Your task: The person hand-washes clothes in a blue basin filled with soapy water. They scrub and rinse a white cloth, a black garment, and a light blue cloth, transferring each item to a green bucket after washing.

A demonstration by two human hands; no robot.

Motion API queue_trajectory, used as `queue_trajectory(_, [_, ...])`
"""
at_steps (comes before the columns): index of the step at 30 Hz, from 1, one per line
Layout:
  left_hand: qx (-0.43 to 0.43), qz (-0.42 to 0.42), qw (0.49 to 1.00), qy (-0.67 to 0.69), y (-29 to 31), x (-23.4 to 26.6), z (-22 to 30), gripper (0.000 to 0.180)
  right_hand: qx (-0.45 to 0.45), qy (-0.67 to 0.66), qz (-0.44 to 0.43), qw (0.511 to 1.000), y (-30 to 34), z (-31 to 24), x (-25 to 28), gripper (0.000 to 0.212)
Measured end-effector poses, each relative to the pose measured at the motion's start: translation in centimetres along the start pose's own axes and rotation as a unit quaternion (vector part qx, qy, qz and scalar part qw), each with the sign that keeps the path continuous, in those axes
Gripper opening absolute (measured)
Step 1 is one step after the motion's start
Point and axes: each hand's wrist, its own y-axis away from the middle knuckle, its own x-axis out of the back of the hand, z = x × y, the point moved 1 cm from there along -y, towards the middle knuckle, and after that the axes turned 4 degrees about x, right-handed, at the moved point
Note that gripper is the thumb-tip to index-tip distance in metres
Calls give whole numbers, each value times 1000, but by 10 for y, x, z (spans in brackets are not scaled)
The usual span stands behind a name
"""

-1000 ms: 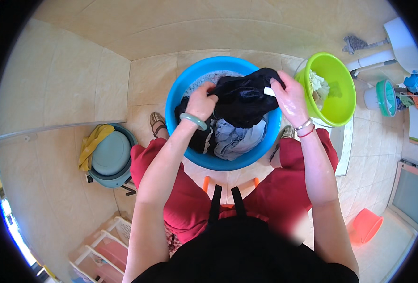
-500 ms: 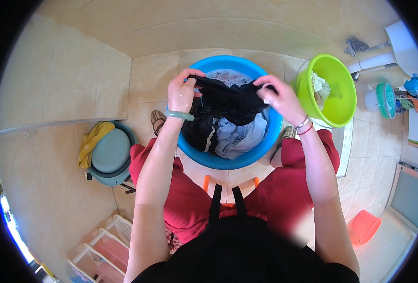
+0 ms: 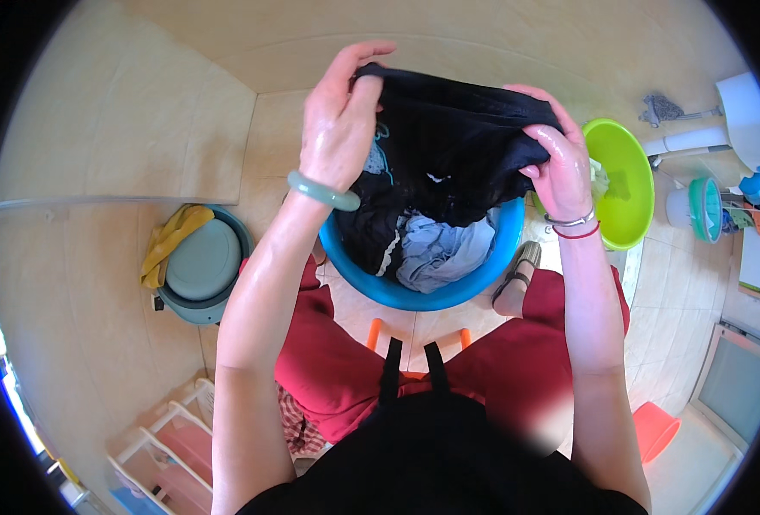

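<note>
A wet black garment (image 3: 457,137) is stretched between my two hands above a round blue basin (image 3: 436,299). Its left corner is pinched in my left hand (image 3: 339,120), which wears a pale green bangle. My right hand (image 3: 562,159), with a metal bracelet and a red string, grips the right edge, thumb on top. The lower part of the cloth hangs into the basin. Below it, a crumpled light blue-grey garment (image 3: 444,249) and more dark cloth (image 3: 367,232) lie in the basin. The raised garment hides the basin's far side.
Right of the basin stands a lime-green bucket (image 3: 629,184) with pale cloth inside. A grey-green basin (image 3: 204,257) with a yellow cloth (image 3: 169,245) on it is at the left. A white rack (image 3: 169,446) stands lower left, and an orange-red bucket (image 3: 657,431) lower right.
Both hands have risen and moved farther apart, lifting the black garment out of the basin and spreading it wider. The foamy water seen at the far side before is now covered.
</note>
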Motion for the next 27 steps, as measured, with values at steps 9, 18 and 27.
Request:
queue_trajectory(9, [9,-161,898,-410,22,-59,-174,24,-14,682,-45,730,15,191,60,48])
queue_trajectory(18, [64,-337,754,-560,34,-124,-319,71,-134,717,-161,665,-13,339,74,91])
queue_trajectory(27, [266,-471,696,-473,15,-145,-381,52,-285,595,-219,719,-34,418,96,78])
